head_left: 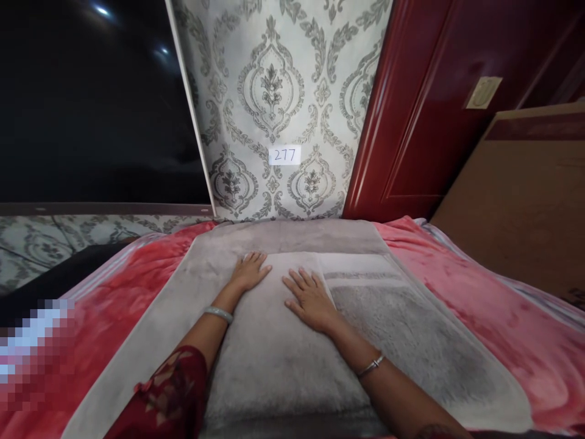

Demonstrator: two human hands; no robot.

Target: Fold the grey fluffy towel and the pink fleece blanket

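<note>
From where I stand, both hands rest palm down on a grey towel (287, 372), which lies in the middle of a larger grey cloth (141, 347). The left hand (249, 272) is flat, its fingers stretched out and only slightly parted, the thumb set off to the side; it presses by the towel's far left corner, with the fingertips about at the far edge. The right hand (313, 302) lies flat too, fingers more widely fanned, thumb well apart, touching the towel nearer its middle. Its wrist passes over the edge of the paler left section. Right of that edge the towel shows darker, rougher pile and a pale banded border along the far end.

A pale bangle (219, 314) rings the left wrist, a thin silver one the right, and a red patterned sleeve (176, 384) covers the left arm toward the elbow. Under the grey cloth, a red and pink blanket (475, 286) shows on both sides. Beyond stands a papered wall (272, 91) bearing a label (284, 155) that reads 277, between a dark screen (91, 110) and a red door (425, 79).
</note>
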